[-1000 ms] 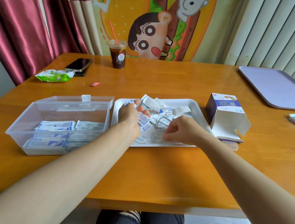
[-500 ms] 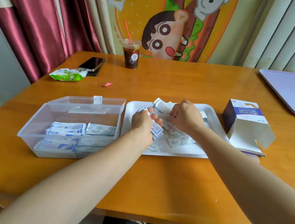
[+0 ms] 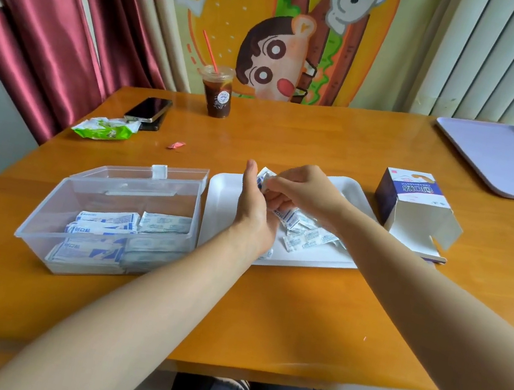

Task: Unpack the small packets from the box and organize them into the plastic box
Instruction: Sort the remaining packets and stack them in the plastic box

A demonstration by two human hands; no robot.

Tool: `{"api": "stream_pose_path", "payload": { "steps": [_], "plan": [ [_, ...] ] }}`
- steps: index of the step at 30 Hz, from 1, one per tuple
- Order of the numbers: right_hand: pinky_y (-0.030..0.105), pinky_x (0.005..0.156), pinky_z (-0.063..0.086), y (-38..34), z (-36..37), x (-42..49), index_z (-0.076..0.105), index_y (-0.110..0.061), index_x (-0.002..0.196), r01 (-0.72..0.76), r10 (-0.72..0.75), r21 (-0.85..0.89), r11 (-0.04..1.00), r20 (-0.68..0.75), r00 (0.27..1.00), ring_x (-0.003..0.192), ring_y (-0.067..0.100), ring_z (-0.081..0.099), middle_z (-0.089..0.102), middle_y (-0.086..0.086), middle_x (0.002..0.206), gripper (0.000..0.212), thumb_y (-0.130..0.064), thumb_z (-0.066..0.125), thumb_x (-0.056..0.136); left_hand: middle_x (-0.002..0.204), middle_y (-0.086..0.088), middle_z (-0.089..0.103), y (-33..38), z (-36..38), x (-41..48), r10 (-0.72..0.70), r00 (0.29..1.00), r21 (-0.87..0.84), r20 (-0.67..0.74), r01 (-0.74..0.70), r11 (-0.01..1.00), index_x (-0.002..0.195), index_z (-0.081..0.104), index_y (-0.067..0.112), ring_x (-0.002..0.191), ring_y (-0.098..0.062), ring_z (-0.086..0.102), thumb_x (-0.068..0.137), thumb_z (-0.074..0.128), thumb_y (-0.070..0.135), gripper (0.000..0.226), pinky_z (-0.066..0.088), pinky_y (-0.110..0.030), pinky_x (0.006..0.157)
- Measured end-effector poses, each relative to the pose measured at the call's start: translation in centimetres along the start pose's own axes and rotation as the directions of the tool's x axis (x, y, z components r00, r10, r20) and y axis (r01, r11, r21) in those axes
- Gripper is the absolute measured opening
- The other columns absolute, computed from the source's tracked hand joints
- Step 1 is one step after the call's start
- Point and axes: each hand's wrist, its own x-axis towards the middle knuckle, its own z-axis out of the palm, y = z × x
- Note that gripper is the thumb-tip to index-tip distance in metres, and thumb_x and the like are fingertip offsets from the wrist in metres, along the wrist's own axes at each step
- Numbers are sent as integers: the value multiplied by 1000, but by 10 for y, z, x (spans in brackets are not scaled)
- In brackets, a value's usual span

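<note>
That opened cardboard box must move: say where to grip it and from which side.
Pinch the cardboard box across its closed purple end, from above. It lies on its side, open mouth and loose flaps at the near end; those would likely bend.

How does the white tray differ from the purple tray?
The white tray lies near the person, beside the plastic box; the purple tray lies far right, partly out of view. The white tray holds loose packets; the purple tray's visible part is bare. Both are flat with raised rims.

An iced drink (red straw), a phone, a green wrapper, a lilac tray.
</note>
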Motion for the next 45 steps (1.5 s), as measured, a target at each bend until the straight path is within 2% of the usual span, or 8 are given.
{"api": "stream_pose_path", "payload": {
  "steps": [5, 9, 14, 18, 20, 22, 27, 45],
  "plan": [
    [31, 72, 55, 8, -10, -7, 70, 0, 95, -2, 3, 128, 992, -3, 1000, 73, 22, 64, 68, 22, 88, 22, 4, 49, 87, 66, -5, 64, -2, -2, -4, 52, 998, 82, -23, -50, 995, 86, 60, 8, 64, -16, 58, 98, 36, 7, 26, 47, -24, 61],
    [19, 52, 38, 9, -11, -17, 63, -9, 100, -14, 0, -84, 996, -162, 987, 60, 8, 50, 59, -1, 75, 19, -22, 66, 87, 89, -7, 65, -3, 0, -9, 37, 997, 108, -68, -29, 994, 97, 59, 17, 73, -18, 58, 102, 35, 15, 25, 47, -29, 64],
    [24, 58, 47, 3, -16, -37, 66, -11, 94, -63, 66, -18, 998, 183, 981, 70, 18, 63, 70, 12, 82, 43, -48, 45, 97, 106, -7, 65, 4, -5, -11, 14, 1000, 172, 5, -15, 985, 92, 61, 23, 78, -21, 57, 100, 43, 22, 20, 41, -31, 57],
    [24, 50, 46, 8, -18, -40, 61, -3, 93, 39, -18, -192, 981, 108, 994, 64, 22, 66, 71, 15, 82, 24, -26, 55, 96, 106, -6, 65, 6, -11, -20, 88, 989, 276, 120, -118, 954, 95, 64, 17, 87, -19, 58, 98, 40, 10, 25, 44, -27, 67],
    [29, 52, 46, 16, -26, -41, 61, -7, 86, 100, -69, -419, 902, 89, 994, 61, 23, 68, 72, 12, 77, 24, -28, 55, 95, 96, -4, 65, 5, -20, -23, 210, 960, 565, 183, -278, 777, 95, 68, 18, 82, -16, 56, 93, 47, 4, 24, 43, -23, 67],
    [31, 55, 45, 24, -34, -45, 61, -14, 77, 156, -115, -633, 758, 106, 988, 59, 19, 65, 69, 2, 69, 25, -34, 58, 93, 84, 2, 60, 5, -34, -22, 291, 914, 816, 281, -388, 429, 94, 70, 23, 72, -11, 51, 88, 55, 3, 26, 41, -21, 62],
    [34, 62, 46, 41, -31, -60, 66, -22, 80, 181, -97, -746, 640, 155, 983, 67, 18, 58, 66, -1, 74, 14, -33, 65, 86, 88, 8, 61, -4, -50, -23, 224, 891, 917, 396, -397, -45, 99, 72, 22, 75, -8, 53, 83, 61, 3, 27, 38, -15, 58],
    [11, 54, 38, 46, -39, -63, 66, -18, 83, 33, -4, -624, 780, 48, 999, 70, 10, 55, 64, -5, 79, 7, -21, 72, 81, 101, -3, 65, -11, -45, -24, 145, 912, 923, 383, -382, -37, 95, 65, 20, 84, -21, 59, 88, 65, 22, 8, 48, -32, 71]
  ]
}}
